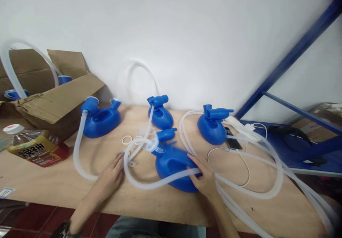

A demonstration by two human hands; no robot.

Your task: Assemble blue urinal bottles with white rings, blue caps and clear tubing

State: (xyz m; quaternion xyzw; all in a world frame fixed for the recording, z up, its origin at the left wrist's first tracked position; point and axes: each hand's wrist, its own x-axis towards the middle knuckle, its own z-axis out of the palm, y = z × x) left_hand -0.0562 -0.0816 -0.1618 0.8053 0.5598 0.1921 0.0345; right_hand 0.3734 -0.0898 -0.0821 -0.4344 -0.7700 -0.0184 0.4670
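A blue plastic urinal bottle (173, 163) lies in front of me, with a blue funnel piece (166, 135) and a clear cap (151, 143) at its neck. My right hand (203, 175) grips its right end, with a translucent hose (160, 184) passing by the fingers. My left hand (113, 168) rests on the table, fingers stretched out beside the hose's looped part; its fingertips are partly blurred. White sealing rings (127, 139) lie just beyond it. Three more blue bottles stand behind: left (103, 124), middle (161, 117) and right (213, 131).
An open cardboard box (61, 95) holding hoses and blue parts stands at left, near a drink bottle (40, 149). At right are a phone (233, 138), a white cable (249, 174), a power strip (244, 131) and coiled hoses. A blue metal frame (291, 60) rises beyond the wooden table (149, 206).
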